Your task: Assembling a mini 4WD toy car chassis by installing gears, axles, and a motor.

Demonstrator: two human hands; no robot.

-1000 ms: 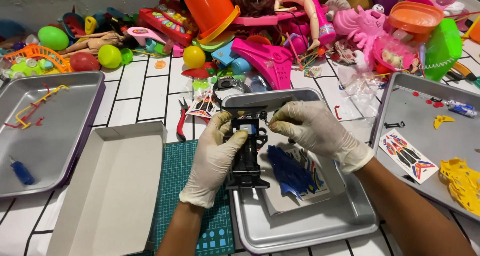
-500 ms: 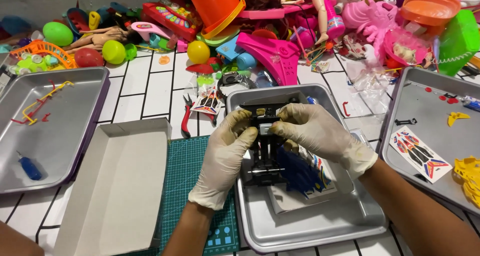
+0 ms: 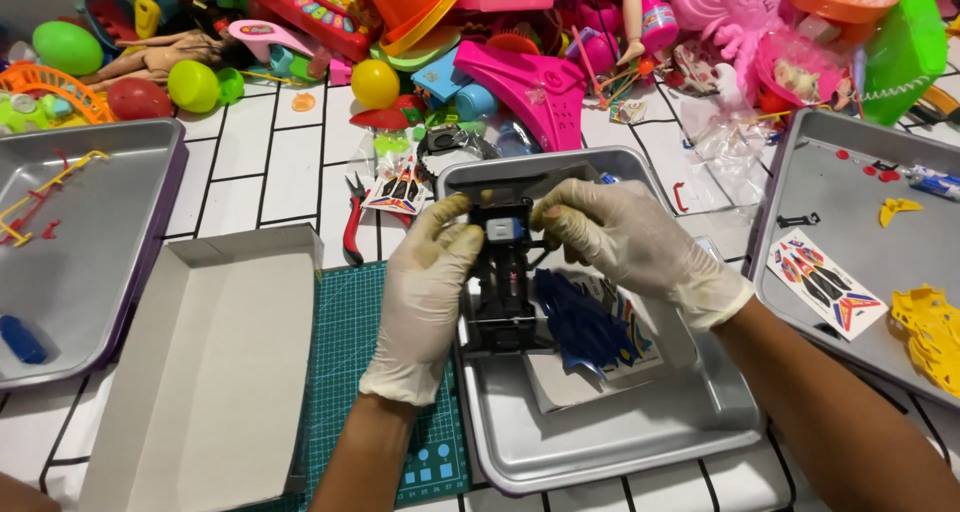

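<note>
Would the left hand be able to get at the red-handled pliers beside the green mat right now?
Probably yes, but not at once: the pliers lie in the open just left of the left hand, nothing blocking. That hand is busy gripping the black toy chassis.

White open cardboard box (image 3: 215,362) left of middle tray; colourful sticker sheet (image 3: 823,284) in right tray.

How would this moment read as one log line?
left hand: holds black chassis | right hand: grips chassis top | place: over middle tray | nearby: blue shell, pliers
</note>
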